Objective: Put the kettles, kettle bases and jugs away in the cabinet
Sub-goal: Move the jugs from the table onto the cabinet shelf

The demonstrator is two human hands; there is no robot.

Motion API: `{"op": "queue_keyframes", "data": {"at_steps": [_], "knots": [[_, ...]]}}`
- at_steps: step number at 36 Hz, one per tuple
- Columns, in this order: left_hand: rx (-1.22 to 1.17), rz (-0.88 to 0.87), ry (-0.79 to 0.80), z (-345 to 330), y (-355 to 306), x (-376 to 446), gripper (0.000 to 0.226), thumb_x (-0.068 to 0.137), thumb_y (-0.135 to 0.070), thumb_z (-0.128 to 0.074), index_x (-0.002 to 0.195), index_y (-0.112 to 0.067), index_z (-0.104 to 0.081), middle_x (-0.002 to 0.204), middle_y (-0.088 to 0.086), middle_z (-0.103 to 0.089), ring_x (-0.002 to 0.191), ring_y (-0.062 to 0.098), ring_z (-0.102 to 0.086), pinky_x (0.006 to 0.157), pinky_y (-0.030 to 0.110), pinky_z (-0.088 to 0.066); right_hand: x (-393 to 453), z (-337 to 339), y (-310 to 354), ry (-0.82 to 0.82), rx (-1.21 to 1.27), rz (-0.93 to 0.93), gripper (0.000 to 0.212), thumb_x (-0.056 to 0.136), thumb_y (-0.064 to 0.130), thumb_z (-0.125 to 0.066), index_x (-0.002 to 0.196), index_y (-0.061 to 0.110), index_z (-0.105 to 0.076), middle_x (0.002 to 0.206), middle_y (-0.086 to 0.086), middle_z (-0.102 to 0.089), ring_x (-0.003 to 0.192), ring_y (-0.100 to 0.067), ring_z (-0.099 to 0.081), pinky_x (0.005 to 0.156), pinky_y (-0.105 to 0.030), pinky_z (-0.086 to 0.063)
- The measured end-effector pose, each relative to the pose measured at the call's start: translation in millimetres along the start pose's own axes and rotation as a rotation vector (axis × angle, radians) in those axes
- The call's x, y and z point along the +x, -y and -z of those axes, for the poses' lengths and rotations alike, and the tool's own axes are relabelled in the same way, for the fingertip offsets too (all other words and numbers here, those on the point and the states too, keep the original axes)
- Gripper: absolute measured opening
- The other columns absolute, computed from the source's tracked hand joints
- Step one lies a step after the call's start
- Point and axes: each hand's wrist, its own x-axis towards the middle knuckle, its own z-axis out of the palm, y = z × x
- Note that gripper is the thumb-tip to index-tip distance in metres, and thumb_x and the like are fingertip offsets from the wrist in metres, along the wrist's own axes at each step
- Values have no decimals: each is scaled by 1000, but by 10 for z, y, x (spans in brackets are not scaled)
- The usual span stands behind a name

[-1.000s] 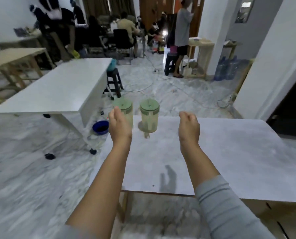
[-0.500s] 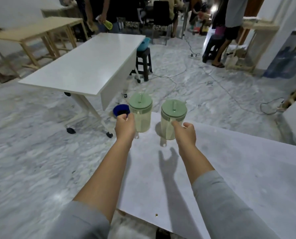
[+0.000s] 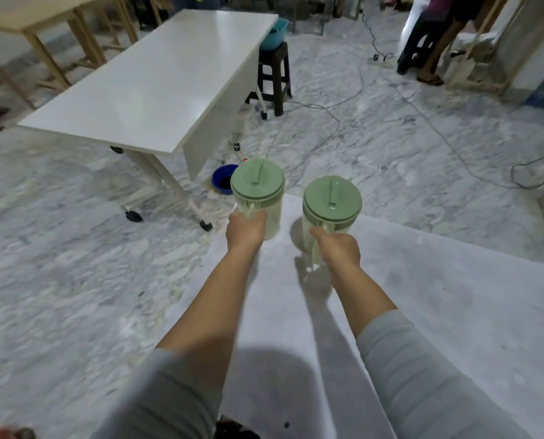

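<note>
At the far corner of the grey table [image 3: 422, 312], we read the scene from left to right.

Left jug: we see a clear plastic jug with a sage-green lid [image 3: 257, 198] at the table's corner, right at the edge, upright, above the marble floor and a blue bowl [image 3: 224, 183] below.

Left hand: our left hand [image 3: 244, 228] is curled round the near side of that jug, where its handle should be; the handle itself is hidden behind the fist, so we cannot tell how many fingers pass through it.

Right jug: a matching green-lidded jug [image 3: 331, 207] stands just beside the first, apart from it, further in from the edge and upright on the table.

Right hand: our right hand [image 3: 337, 251] is closed round this jug's clear handle, part of which shows below the fist.

Weight: both look empty, so we judge them light enough for one hand each.

Stiffness: thin, rigid plastic; we expect it to flex a little under a hard squeeze, yet not to break easily.

Slip: smooth walls look slippery, so we judge the handle the proper hold, not the body.

Lids: they look merely pressed on, so we would not lift by the flat tab, and would keep the jugs level.

Cabinet: not in view here.
</note>
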Motion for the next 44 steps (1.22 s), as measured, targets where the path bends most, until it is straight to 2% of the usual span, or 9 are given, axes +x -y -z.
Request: {"op": "queue_keyframes", "data": {"at_steps": [7,10,13,17,21,24,30,35,44], "knots": [[85,-18,19,-70,35,234,53,87,-34,-54,132,-7,-47,121,15,-60,109,34,-57,86,37,-48,42,-127,20,-40,45,-25,52,85,40,-60,121,3,-57,118,-14,-62,98,-31,-60,65,-28,-42],[147,-102,50,-28,13,306,39,90,-33,-51,118,-7,-57,115,13,-63,106,33,-58,83,35,-46,-19,-192,69,-125,83,-9,50,85,44,-57,117,4,-59,120,-15,-63,108,-33,-59,84,-38,-50],[145,-148,49,34,-66,369,43,90,-41,-51,116,-8,-59,115,12,-63,107,32,-58,86,35,-46,-87,-233,141,-216,141,-3,55,84,53,-54,110,5,-61,115,-16,-66,107,-34,-60,98,-46,-46],[85,-231,115,130,-218,415,55,87,-55,-50,102,-5,-64,100,13,-68,95,31,-63,74,33,-46,-211,-270,236,-350,202,25,45,83,59,-51,83,14,-58,100,-14,-70,97,-31,-65,93,-44,-50],[-4,-310,179,182,-330,322,68,83,-66,-47,94,-1,-64,92,16,-69,87,32,-66,67,32,-47,-390,-257,293,-511,323,41,65,77,66,-49,98,6,-63,102,-16,-69,97,-34,-65,93,-47,-50],[-5,-382,219,202,-400,186,74,86,-67,-39,96,2,-64,88,15,-67,84,31,-64,61,31,-40,-567,-192,305,-643,377,62,58,78,66,-49,87,10,-60,100,-18,-69,97,-35,-65,92,-47,-50],[-58,-470,328,78,-508,-233,65,89,-64,-37,92,-5,-63,92,13,-68,89,32,-64,80,40,-52,-1059,153,229,-867,444,93,43,82,60,-52,71,19,-53,87,-12,-68,87,-30,-65,87,-45,-53],[-97,-559,479,-80,-570,-858,62,93,-57,-37,98,-2,-64,94,12,-68,88,28,-63,72,32,-44,-1554,574,62,-1048,489,129,42,83,57,-54,67,18,-51,77,-7,-62,82,-30,-64,82,-43,-54],[-134,-672,741,-256,-422,-2203,64,91,-60,-36,100,-2,-63,96,11,-67,90,28,-64,75,35,-48,-2662,1267,-449,-1328,578,155,38,83,55,-55,65,22,-49,73,-4,-59,75,-26,-60,79,-42,-52]]}}
